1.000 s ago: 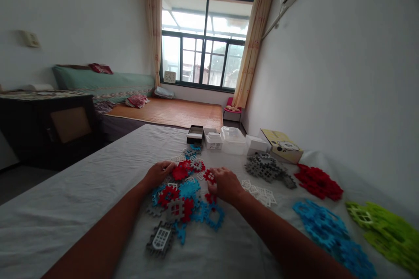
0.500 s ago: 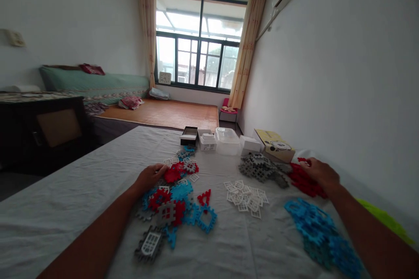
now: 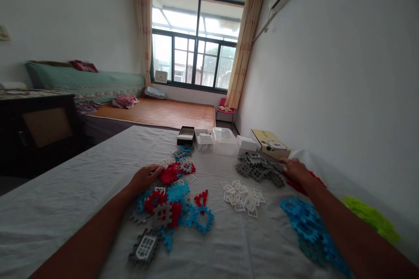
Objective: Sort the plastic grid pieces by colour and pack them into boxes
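My left hand (image 3: pixel 147 178) is at the left of a mixed heap, fingers closed at the edge of a red interlocking building piece (image 3: pixel 168 175). Blue pieces (image 3: pixel 178 192), a grey window-frame piece (image 3: pixel 162 214) and a red triangle (image 3: pixel 201 199) lie around it. Over at the right, my right hand (image 3: pixel 297 170) reaches across the left end of the red pile (image 3: pixel 316 179), close to the grey pile (image 3: pixel 257 167). Its fingers stretch forward, slightly blurred, and I see no piece in them. A dark grey piece with a white window insert (image 3: pixel 146 247) lies nearest me.
White window inserts (image 3: pixel 242 196) lie mid-table. Blue pieces (image 3: pixel 307 222) and lime-green ones (image 3: pixel 371 217) are piled at right. Along the far edge stand a black box (image 3: pixel 185 136), a clear plastic tub (image 3: pixel 224 141), white boxes (image 3: pixel 247 144) and a yellow carton (image 3: pixel 270 144). A wall borders the right.
My right hand has moved left over the red pile toward the grey one; the red bit seen at its fingertips is gone from view. My left hand stays at the red piece. The view has shifted slightly.
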Motion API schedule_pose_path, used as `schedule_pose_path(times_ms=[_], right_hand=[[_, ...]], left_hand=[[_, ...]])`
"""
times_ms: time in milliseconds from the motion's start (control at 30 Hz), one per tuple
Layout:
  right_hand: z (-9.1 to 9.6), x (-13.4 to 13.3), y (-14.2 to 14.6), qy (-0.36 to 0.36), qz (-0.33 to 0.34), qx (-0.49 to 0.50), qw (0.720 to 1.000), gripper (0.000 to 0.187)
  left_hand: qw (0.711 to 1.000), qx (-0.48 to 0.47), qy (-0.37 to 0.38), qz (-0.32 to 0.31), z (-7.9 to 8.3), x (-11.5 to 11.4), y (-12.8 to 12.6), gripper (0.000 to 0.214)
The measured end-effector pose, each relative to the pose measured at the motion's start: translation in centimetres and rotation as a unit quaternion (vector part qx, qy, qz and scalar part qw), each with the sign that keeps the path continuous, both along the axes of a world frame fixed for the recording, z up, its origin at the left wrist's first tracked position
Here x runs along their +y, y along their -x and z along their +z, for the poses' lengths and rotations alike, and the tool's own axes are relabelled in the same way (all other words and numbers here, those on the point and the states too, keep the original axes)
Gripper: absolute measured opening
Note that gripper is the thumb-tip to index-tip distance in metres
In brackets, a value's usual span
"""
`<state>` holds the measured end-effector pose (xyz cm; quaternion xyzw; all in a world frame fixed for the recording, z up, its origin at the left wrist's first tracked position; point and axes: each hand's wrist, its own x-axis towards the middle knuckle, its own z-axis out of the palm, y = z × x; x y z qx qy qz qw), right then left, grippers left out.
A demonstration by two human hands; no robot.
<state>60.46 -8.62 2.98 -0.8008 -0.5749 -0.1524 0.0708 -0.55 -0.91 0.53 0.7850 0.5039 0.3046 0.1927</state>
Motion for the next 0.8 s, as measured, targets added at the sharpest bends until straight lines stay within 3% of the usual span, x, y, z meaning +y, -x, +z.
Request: schedule_pose_path(times_ms=[100,267,400,633,800], right_hand=[[-0.9,0.8,1.3,0.061,0.001,-0.022,0.998,0.035],[-0.6,1.4,2.1,0.097,0.023,-0.053,0.994,0.014],[0.2,1.5,2.6,0.086,0.031,-0.066,0.994,0.017],[1.8,1.7,3.3,0.031,-0.044,-0.044,0.998,0.030],[2.3,2.1,6.2,0.018,-0.012,-0.011,1.000,0.037]], left_hand=[[1.000,0.008,-0.010,-0.016,-0.3,0.3,0.2,0.048],[1.000,0.004,-0.006,-0.018,-0.8,0.7,0.5,0.045],[1.000,0.003,0.000,-0.019,-0.9,0.8,0.6,0.047],[1.000,0.008,-0.015,-0.018,-0.8,0.8,0.5,0.046],[0.999,0.014,-0.026,-0.013,-0.8,0.6,0.4,0.046]])
